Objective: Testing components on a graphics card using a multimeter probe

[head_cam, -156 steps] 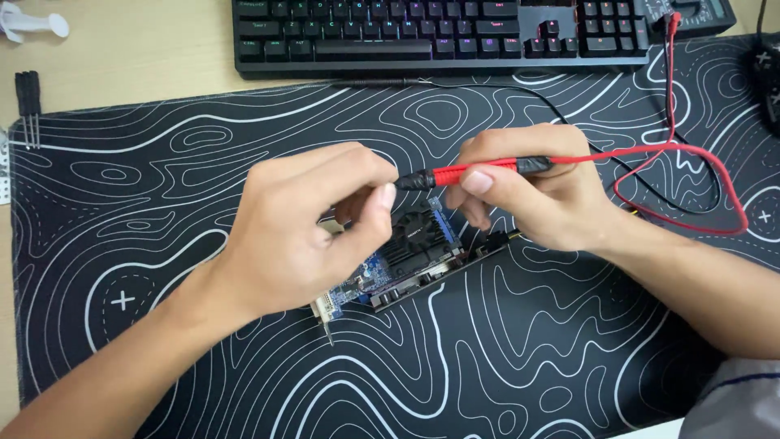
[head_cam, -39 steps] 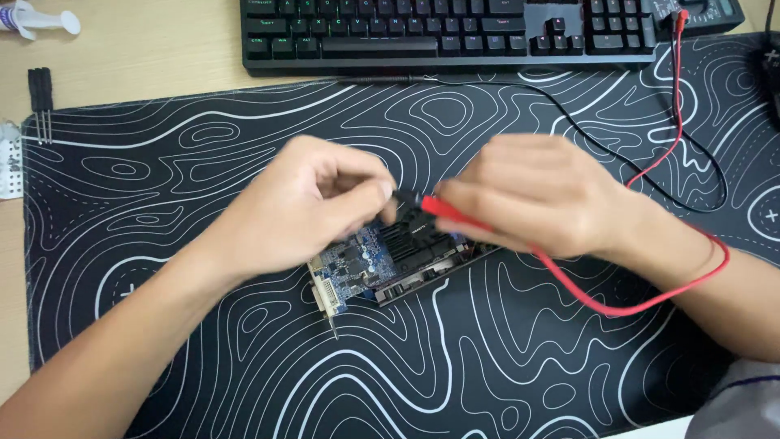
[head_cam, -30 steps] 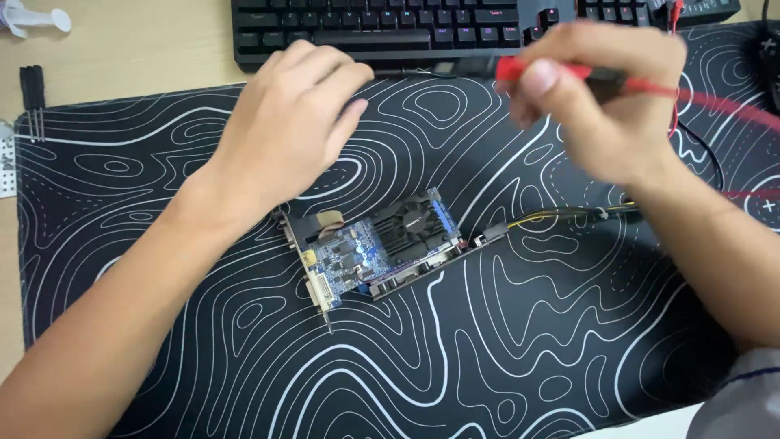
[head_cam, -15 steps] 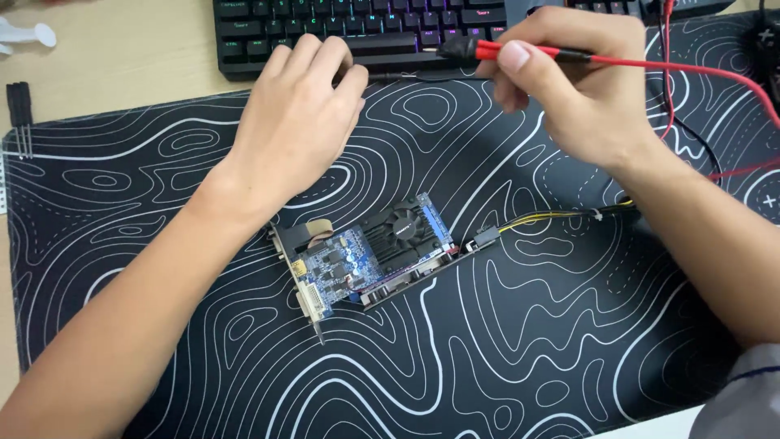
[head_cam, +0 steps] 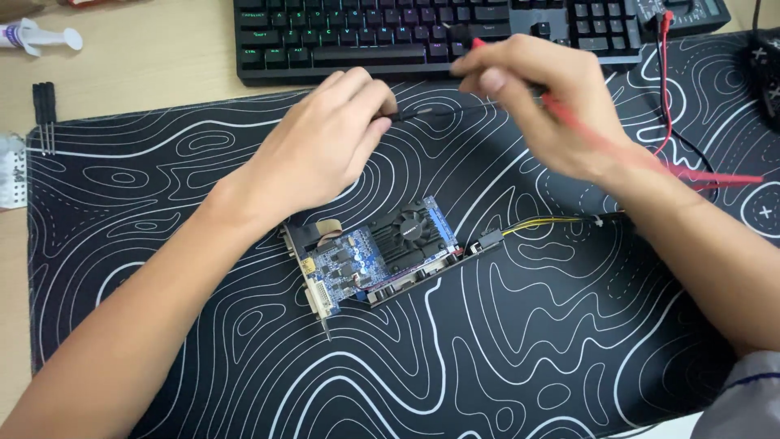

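A blue graphics card with a black fan lies on the black patterned desk mat, a yellow-and-black cable plugged into its right end. My left hand hovers above the mat behind the card, pinching a black test probe between thumb and fingers. My right hand is raised near the keyboard, holding a red test probe whose red lead runs off to the right. Both hands are apart from the card.
A black keyboard with lit keys lies along the mat's far edge. A multimeter sits at the top right with red and black leads. A syringe and a black tool lie on the wooden desk at left.
Both hands have lifted the probes off the card and moved them back toward the keyboard. The card now lies uncovered on the mat.
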